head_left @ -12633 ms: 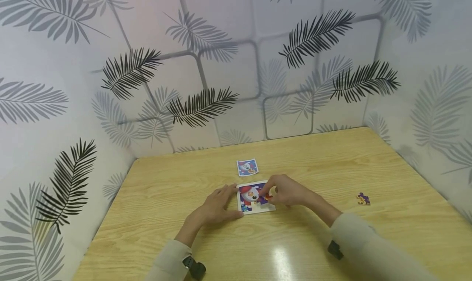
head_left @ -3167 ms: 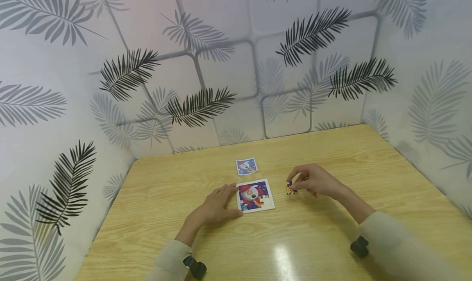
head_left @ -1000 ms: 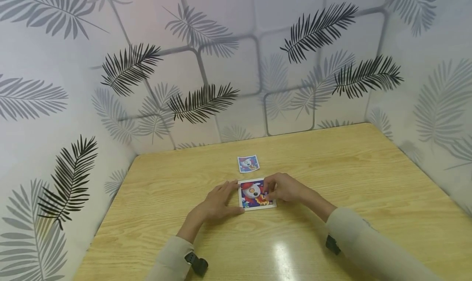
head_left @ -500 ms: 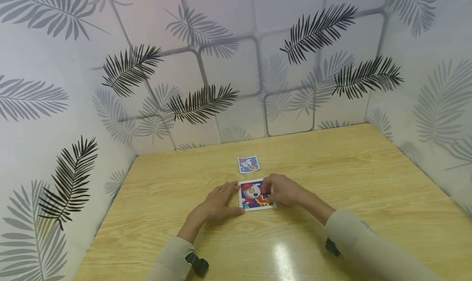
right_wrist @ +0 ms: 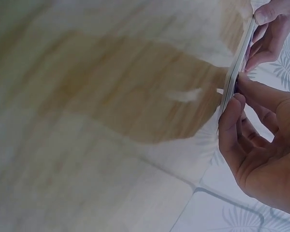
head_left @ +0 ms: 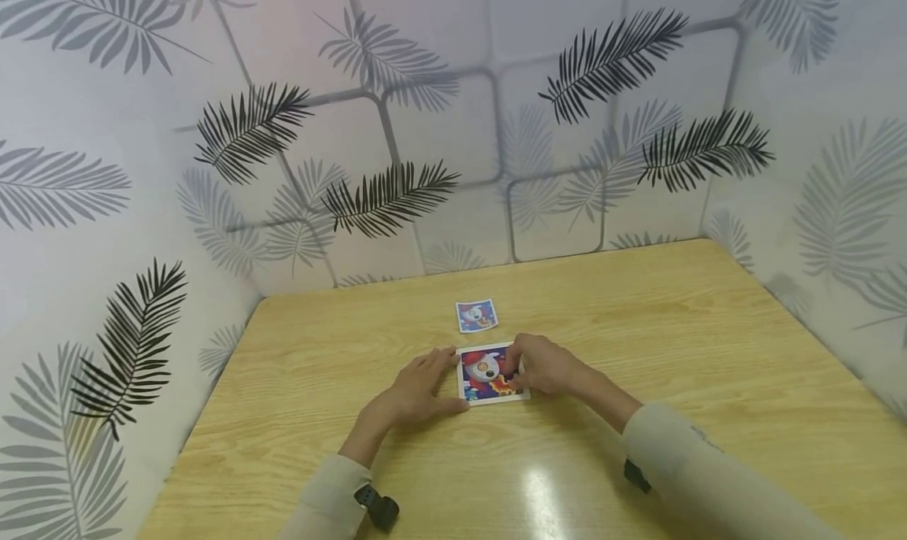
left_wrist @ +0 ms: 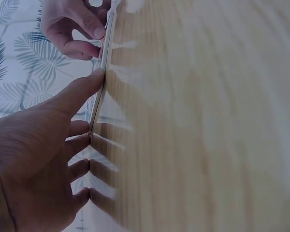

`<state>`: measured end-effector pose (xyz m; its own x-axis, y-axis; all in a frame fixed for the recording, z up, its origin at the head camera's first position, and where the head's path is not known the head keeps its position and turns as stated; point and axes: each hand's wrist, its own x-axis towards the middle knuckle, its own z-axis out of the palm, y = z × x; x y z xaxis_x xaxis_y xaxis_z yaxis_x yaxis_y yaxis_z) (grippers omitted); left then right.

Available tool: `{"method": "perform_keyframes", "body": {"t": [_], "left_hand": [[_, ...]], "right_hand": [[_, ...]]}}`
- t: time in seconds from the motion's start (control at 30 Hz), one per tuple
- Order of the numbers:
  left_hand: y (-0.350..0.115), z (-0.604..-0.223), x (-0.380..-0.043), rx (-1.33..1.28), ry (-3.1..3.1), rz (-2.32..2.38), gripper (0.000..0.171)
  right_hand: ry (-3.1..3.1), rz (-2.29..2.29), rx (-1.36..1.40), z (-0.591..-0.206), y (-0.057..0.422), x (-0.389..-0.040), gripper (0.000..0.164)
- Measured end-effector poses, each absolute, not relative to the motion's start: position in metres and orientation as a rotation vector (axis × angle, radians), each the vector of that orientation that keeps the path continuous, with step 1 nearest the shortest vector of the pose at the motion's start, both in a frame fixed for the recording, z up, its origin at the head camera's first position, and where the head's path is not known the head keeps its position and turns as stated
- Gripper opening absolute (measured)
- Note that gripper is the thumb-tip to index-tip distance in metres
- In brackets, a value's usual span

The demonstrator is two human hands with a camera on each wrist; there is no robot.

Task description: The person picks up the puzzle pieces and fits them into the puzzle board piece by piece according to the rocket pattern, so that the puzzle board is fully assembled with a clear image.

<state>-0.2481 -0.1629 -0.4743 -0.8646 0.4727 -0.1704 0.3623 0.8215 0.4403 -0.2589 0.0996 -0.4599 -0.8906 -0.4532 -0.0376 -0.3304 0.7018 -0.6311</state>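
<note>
A square jigsaw puzzle [head_left: 484, 373] in a white frame lies on the table, showing a white-and-red rocket with orange flames on purple. My left hand [head_left: 418, 390] lies along its left side, fingers spread at the upper corner and thumb at the lower one. In the left wrist view, that thumb [left_wrist: 89, 87] meets the frame's edge. Over the puzzle's right side, my right hand [head_left: 549, 367] has its thumb and index finger bent down onto a puzzle piece, mostly hidden beneath them. The right wrist view shows the right fingers [right_wrist: 232, 125] right at the frame's edge.
Just beyond the puzzle lies a small picture card [head_left: 477, 316] with the same rocket design. The wood-grain table [head_left: 340, 327] ends against leaf-patterned walls [head_left: 439, 131] at the back and sides.
The loose piece once on the right of the table was picked up by my right hand and brought to the puzzle's lower right. Over the last second, the thumb and index finger shifted slightly; the left hand stayed.
</note>
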Motion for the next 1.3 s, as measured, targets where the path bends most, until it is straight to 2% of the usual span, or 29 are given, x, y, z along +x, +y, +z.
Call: {"method": "perform_keyframes", "body": {"t": [0.5,0.8,1.3], "left_hand": [[-0.162,-0.474,-0.251,0.652,2.741,0.564,0.085],[-0.161,-0.48,-0.25,0.705,2.76,0.559,0.084],[-0.166,-0.479,-0.246,0.728,2.773,0.608,0.083]], "right_hand": [[2.834,-0.744,-0.653,-0.458,0.1,-0.26,0.007],[2.726,-0.894,-0.748,-0.465,0.118,-0.256,0.02],[2.673,-0.959,-0.867,-0.453,0.14,-0.25,0.027]]}}
